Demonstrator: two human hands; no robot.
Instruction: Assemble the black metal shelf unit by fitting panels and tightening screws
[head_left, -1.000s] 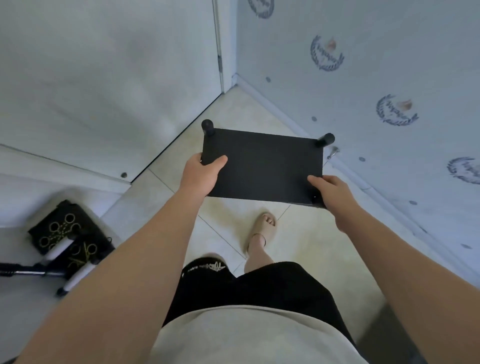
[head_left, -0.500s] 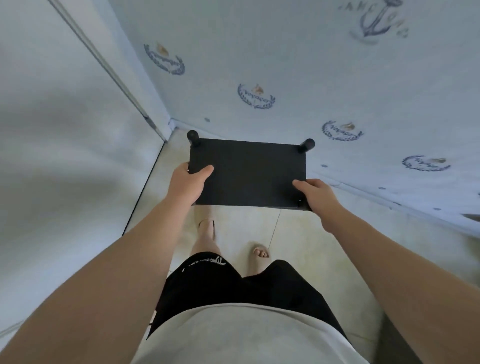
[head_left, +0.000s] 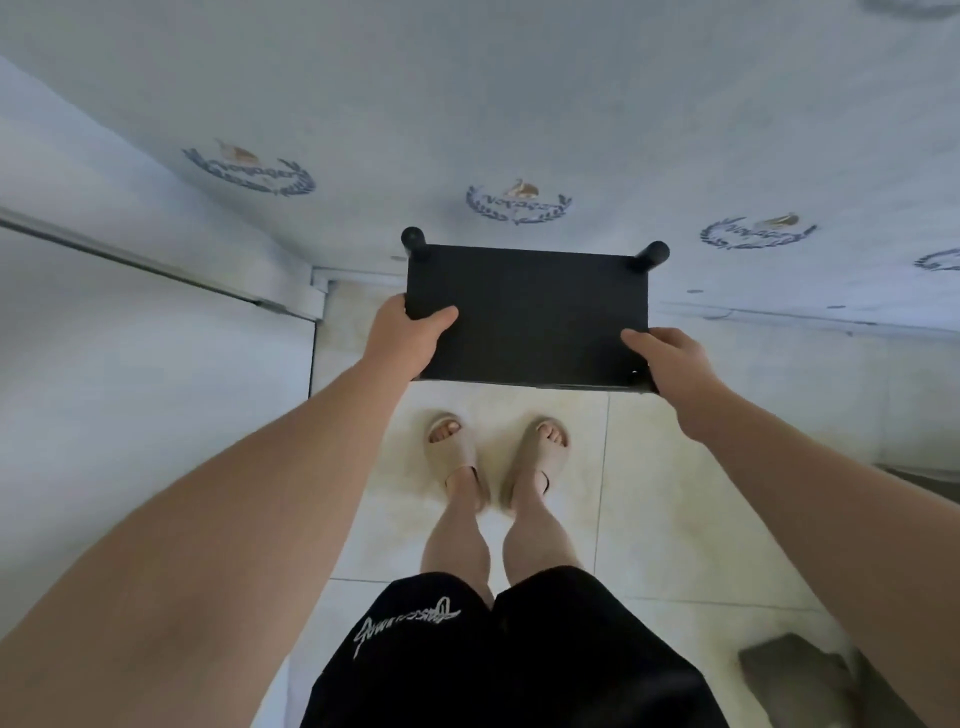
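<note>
**A:** Where is the shelf unit?

**B:** The black shelf unit (head_left: 527, 317) is held up off the floor between both hands. Its flat rectangular top panel faces up, matte and faintly grainy.

**A:** How does the left hand hold it?

**B:** The left hand (head_left: 402, 338) grips the panel's left edge. Its thumb lies flat across the top surface. The other fingers curl under the edge and are hidden beneath it.

**A:** And the right?

**B:** The right hand (head_left: 670, 358) grips the near right corner the same way. The thumb rests on top pointing inward, and the fingers wrap underneath, out of sight.

**A:** What lies past the thumbs?

**B:** At the two far corners stand blunt black cylinders with smooth rounded ends, the left post cap (head_left: 414, 240) and the right post cap (head_left: 653, 253). Beyond them is a pale blue wall (head_left: 363, 104) printed with dark blue wreath emblems (head_left: 517, 205).

**A:** And below the fingers?

**B:** There are glossy cream floor tiles (head_left: 675, 493), square, with thin straight grout lines. Two feet in soft, rounded beige slippers (head_left: 451, 452) stand under the panel's near edge. Closer to the body are black shorts (head_left: 519, 649) with a white script print. Low and well to the right of the right hand sits a dark grey block (head_left: 795, 670), too blurred to identify.
</note>
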